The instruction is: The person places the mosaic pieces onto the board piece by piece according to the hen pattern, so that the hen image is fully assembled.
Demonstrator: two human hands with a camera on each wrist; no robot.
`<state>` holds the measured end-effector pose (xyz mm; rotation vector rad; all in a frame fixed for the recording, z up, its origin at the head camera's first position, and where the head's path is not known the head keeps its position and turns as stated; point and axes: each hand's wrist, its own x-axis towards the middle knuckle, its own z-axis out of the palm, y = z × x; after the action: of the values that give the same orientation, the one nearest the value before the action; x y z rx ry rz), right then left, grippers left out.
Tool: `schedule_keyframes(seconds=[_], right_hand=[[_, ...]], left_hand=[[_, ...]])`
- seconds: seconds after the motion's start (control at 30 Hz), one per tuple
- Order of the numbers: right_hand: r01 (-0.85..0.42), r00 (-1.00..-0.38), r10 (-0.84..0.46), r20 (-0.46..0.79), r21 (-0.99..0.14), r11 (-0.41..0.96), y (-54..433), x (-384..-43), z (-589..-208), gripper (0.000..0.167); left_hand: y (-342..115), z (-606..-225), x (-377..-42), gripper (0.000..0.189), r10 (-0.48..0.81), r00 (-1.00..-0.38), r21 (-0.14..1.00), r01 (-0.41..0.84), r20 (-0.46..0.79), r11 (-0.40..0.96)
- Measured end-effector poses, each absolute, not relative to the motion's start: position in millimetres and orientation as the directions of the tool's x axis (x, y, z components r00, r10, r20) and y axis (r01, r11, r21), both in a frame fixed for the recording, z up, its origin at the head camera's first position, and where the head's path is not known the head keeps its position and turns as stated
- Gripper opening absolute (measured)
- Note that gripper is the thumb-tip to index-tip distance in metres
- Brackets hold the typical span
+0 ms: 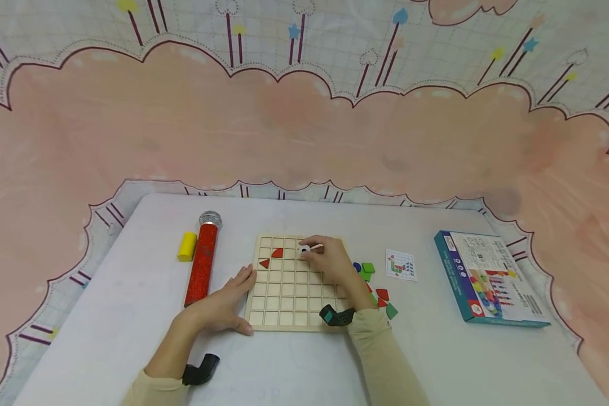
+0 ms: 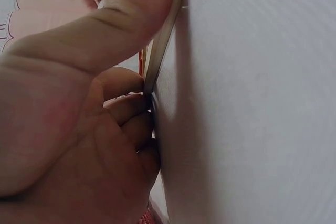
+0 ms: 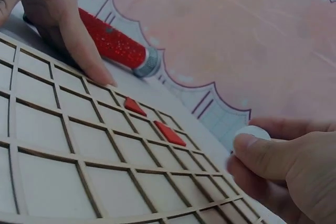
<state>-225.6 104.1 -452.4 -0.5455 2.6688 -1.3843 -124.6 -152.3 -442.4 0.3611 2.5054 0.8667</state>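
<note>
A wooden grid board (image 1: 286, 304) lies on the white table. On its upper left cells sit a red triangle piece (image 1: 265, 263) and a red quarter-round piece (image 1: 278, 253). My right hand (image 1: 331, 260) is over the board's upper right part, pinching a small white round piece (image 3: 255, 131) with a black dot between thumb and fingers. That piece is above the cells, off the board. At the board's left edge rests my left hand (image 1: 223, 306), fingers stretched along the side and thumb by the near corner. The left wrist view shows its thumb (image 2: 105, 30) against the board's edge.
Left of the board lie a red glittery microphone (image 1: 201, 265) and a yellow cylinder (image 1: 186, 246). To the right are green pieces (image 1: 367, 268), red pieces (image 1: 382, 294), a blue piece (image 1: 357, 267), a pattern card (image 1: 401, 265) and a flat box (image 1: 492, 279).
</note>
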Motion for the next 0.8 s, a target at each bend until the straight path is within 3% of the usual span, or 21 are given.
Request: schedule_keyframes(seconds=[0.23,0.5,0.8], right_hand=[[-0.314,-0.934,-0.324,0.149,-0.775,0.548,92,-235,-446,0.019],[-0.281,-0.911,-0.409,0.053,-0.805,0.522,78,-235,-461,0.018],[-0.391,-0.875,-0.474,0.102,-0.725,0.566,68,-230,-467,0.025]], left_hand=[[-152,-442,-124,0.115,0.384,-0.858,0.626,0.098,-0.341,0.774],[-153,-443,-125,0.115,0.385,-0.855,0.628,0.093,-0.348,0.773],[-154,-441,-124,0.116,0.385,-0.859,0.64,0.092,-0.336,0.763]])
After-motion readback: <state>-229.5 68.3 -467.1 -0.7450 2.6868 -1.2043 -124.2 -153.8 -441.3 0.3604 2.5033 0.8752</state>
